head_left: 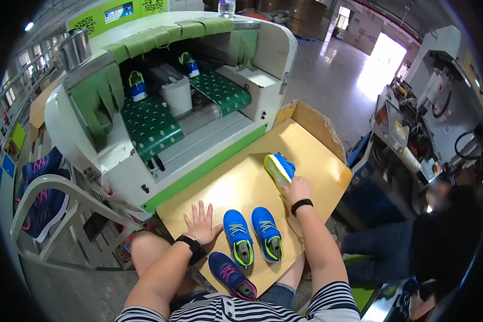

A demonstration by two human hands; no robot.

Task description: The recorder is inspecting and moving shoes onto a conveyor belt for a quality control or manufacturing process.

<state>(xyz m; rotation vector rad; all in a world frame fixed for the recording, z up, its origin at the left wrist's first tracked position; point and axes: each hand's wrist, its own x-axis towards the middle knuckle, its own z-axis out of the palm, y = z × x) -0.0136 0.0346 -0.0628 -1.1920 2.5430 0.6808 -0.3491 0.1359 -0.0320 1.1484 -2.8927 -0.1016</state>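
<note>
My right hand (298,190) grips one end of a blue sneaker (283,167), which is tipped on its side with its yellow-green and white sole showing. My left hand (201,225) lies flat with fingers spread on the wooden table (198,189). To its right, two blue sneakers with yellow-green collars stand side by side: a left one (235,229) and a right one (264,224). Closest to my body is a navy sneaker with pink laces (228,272).
Beyond the table stands a conveyor machine (263,70) with green perforated belts (150,131). Two blue sneakers ride inside, one left (137,86) and one right (189,64). Navy sneakers (44,196) sit on a grey metal rack at left. A co-worker (429,236) is at right.
</note>
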